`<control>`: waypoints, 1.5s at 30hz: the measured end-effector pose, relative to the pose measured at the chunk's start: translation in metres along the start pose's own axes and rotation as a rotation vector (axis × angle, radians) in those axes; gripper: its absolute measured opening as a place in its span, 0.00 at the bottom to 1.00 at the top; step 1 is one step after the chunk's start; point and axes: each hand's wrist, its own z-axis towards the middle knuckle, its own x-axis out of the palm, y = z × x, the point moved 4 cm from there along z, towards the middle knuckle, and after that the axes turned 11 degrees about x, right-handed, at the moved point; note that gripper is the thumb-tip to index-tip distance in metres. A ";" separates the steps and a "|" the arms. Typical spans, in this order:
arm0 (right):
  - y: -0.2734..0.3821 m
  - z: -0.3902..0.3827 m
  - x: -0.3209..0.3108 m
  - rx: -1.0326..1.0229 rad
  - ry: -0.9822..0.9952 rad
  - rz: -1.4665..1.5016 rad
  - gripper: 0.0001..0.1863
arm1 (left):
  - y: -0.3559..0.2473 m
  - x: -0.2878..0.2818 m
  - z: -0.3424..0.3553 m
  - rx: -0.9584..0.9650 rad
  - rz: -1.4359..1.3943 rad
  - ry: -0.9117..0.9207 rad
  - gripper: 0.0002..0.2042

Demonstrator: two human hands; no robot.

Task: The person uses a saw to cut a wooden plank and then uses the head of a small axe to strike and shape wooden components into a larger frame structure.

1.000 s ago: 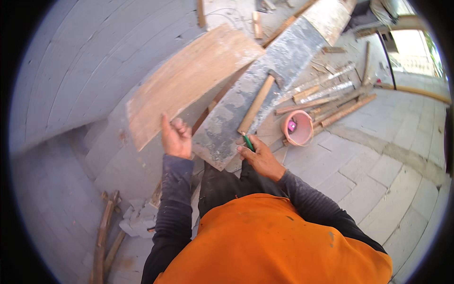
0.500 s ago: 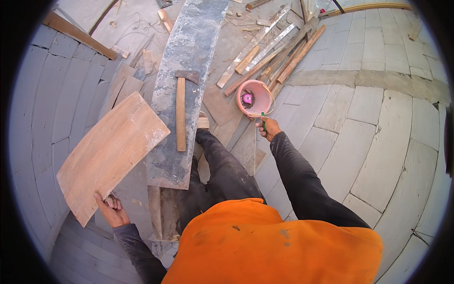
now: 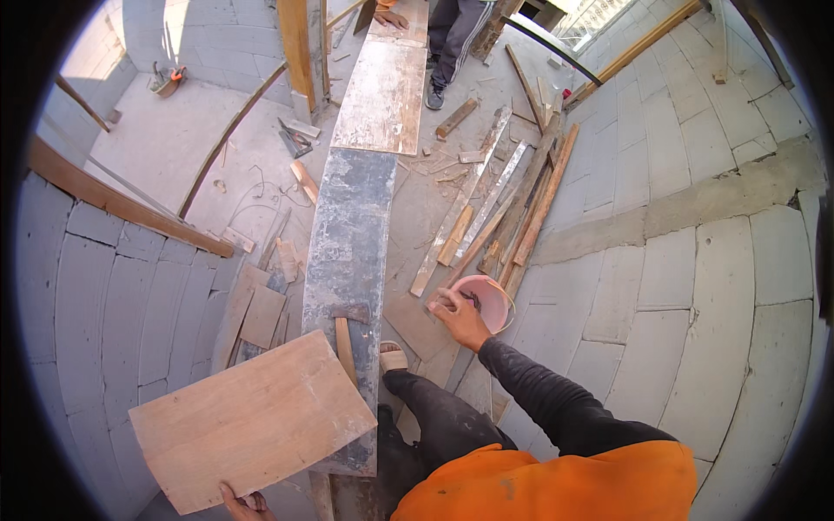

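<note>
building site, bare block walls point(image 3: 704, 286), loose timber lengths point(image 3: 547, 195)

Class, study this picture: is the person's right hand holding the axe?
No, the axe lies on the long grey board, while the right hand is by the pink bucket.

The right hand point(image 3: 462, 319) now overlaps the left side of the pink bucket point(image 3: 495, 298) — while the plywood board point(image 3: 256, 417) now covers the end of the hatchet point(image 3: 345, 347) — and a co-worker's hand point(image 3: 391, 19) enters view above
</note>
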 end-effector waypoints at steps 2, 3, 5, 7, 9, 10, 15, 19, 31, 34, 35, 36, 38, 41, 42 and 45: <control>0.039 -0.009 0.025 -0.221 0.043 -0.039 0.39 | -0.017 0.026 -0.024 -0.060 0.059 -0.063 0.26; 0.060 -0.012 0.038 -0.293 0.086 -0.059 0.40 | -0.020 0.034 -0.030 -0.063 0.061 -0.075 0.26; 0.096 -0.026 0.050 -0.379 0.241 -0.170 0.41 | -0.025 0.044 -0.036 -0.080 0.069 -0.099 0.25; 0.129 -0.054 0.059 -0.417 0.479 -0.346 0.41 | -0.025 0.043 -0.037 -0.075 0.062 -0.112 0.24; 0.138 -0.085 0.059 -0.374 0.663 -0.394 0.39 | -0.018 0.052 -0.034 -0.068 0.041 -0.110 0.25; 0.136 -0.097 0.056 -0.343 0.748 -0.420 0.38 | -0.011 0.054 -0.027 -0.071 0.012 -0.054 0.26; 0.066 -0.109 0.056 -0.269 0.773 -0.161 0.34 | 0.014 0.089 0.009 0.076 -0.101 0.140 0.32; 0.032 -0.113 0.079 -0.186 0.733 -0.064 0.31 | -0.002 0.138 0.007 0.109 -0.135 -0.056 0.28; -0.001 0.047 0.032 -0.097 0.758 -0.801 0.30 | -0.037 0.119 -0.045 0.453 0.225 -0.170 0.28; 0.032 0.114 -0.009 -0.128 0.747 -1.037 0.28 | -0.034 0.123 -0.105 0.684 0.653 -0.257 0.23; 0.050 0.134 -0.019 -0.070 0.661 -1.015 0.26 | -0.036 0.127 -0.116 0.704 0.648 -0.286 0.23; 0.063 0.161 -0.027 -0.024 0.638 -0.991 0.25 | -0.041 0.130 -0.125 0.727 0.644 -0.304 0.22; 0.085 0.187 -0.027 0.071 0.577 -0.895 0.25 | -0.042 0.126 -0.144 0.729 0.694 -0.338 0.21; 0.114 0.189 -0.006 0.052 0.536 -0.883 0.24 | -0.037 0.093 -0.176 0.713 0.821 -0.409 0.20; 0.127 0.182 0.005 0.008 0.572 -0.915 0.24 | -0.034 0.074 -0.191 0.724 0.849 -0.450 0.20; 0.158 0.133 0.037 -0.114 0.685 -0.975 0.25 | -0.016 -0.013 -0.256 0.416 1.075 -0.612 0.20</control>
